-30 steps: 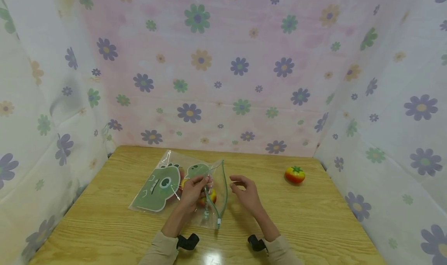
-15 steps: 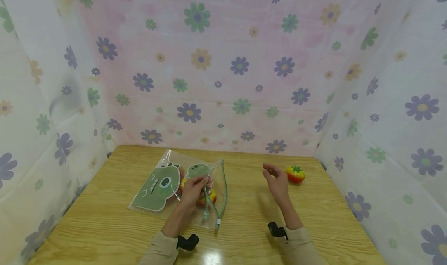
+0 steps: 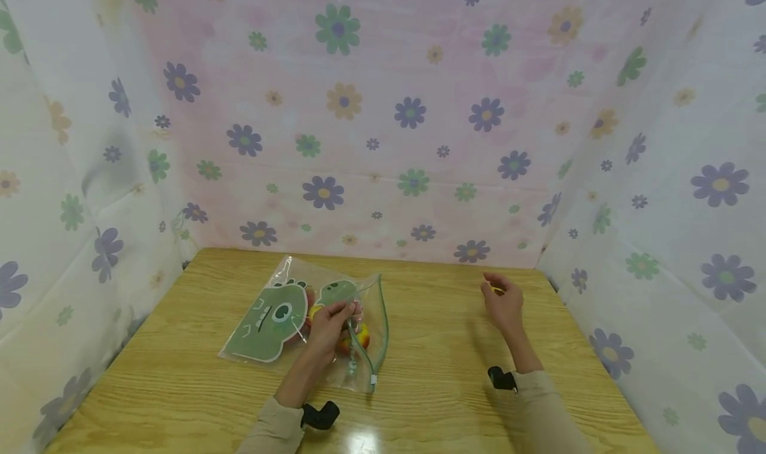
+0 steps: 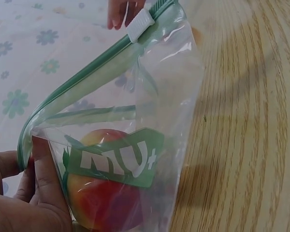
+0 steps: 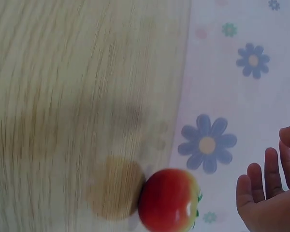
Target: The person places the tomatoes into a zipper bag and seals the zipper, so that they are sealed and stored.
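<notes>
My left hand [image 3: 329, 331] pinches the rim of a clear slider zip bag [image 3: 257, 331] at its mouth. The bag lies on the table, printed with a green one-eyed cartoon monster, and its green-edged mouth gapes to the right. A white slider [image 4: 141, 25] sits at one end of the zip in the left wrist view. Inside is a red-and-yellow toy fruit [image 4: 104, 205], with more red and yellow showing under my left hand. At the right, my right hand [image 3: 505, 304] is over a toy tomato [image 5: 166, 200], mostly hiding it in the head view; its fingers are loosely bent, apart from it.
The wooden table [image 3: 431, 374] is walled in by flower-printed cloth [image 3: 371, 141] at the back and both sides. A black wrist camera [image 3: 320, 415] juts from the left cuff, and another black camera [image 3: 501, 379] from the right one.
My right hand has moved from beside the bag's mouth rightward across the table to the toy tomato. My left hand and the bag have stayed in place.
</notes>
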`<state>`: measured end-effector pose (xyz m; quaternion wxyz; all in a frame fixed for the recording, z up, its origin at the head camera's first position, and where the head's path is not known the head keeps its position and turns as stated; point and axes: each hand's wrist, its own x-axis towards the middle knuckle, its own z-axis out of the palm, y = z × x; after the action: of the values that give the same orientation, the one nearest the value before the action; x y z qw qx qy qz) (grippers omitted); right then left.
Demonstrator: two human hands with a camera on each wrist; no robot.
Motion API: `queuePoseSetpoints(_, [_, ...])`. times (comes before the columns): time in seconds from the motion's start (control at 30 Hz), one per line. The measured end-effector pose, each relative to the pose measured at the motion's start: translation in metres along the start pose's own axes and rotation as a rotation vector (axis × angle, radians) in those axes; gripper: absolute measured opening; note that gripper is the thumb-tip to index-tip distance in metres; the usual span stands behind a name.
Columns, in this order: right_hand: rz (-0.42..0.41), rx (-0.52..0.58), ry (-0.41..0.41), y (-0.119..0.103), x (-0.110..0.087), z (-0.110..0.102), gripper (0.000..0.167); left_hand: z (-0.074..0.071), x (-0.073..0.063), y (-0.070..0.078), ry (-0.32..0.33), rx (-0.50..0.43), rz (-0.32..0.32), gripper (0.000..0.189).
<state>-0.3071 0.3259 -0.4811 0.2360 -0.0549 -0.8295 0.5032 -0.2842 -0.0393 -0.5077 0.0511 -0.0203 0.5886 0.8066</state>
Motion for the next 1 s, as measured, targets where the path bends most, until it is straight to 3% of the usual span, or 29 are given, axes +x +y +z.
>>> queuePoseSetpoints(0.27, [-0.009, -0.123, 0.123, 0.023, 0.011, -0.019, 0.040, -0.002, 0.000, -0.002, -0.004, -0.011, 0.001, 0.029])
queuePoseSetpoints(0.43, [0.082, -0.209, 0.210, 0.037, 0.010, -0.026, 0.061, -0.003, 0.000, -0.002, 0.003, -0.003, 0.001, 0.025])
queuePoseSetpoints(0.57, [0.227, -0.228, 0.155, 0.044, 0.007, -0.029, 0.084, -0.004, 0.000, -0.002, 0.001, 0.012, 0.009, 0.026])
queuePoseSetpoints(0.67, [0.310, -0.180, 0.087, 0.048, 0.006, -0.031, 0.090, -0.004, 0.000, -0.002, 0.000, 0.026, 0.015, 0.028])
queuePoseSetpoints(0.8, [0.334, -0.153, 0.024, 0.049, 0.008, -0.033, 0.086, -0.004, -0.001, -0.002, 0.009, 0.034, 0.007, 0.029])
queuePoseSetpoints(1.0, [0.324, -0.146, -0.008, 0.051, 0.010, -0.034, 0.082, -0.003, -0.003, -0.001, -0.002, 0.022, 0.016, 0.031])
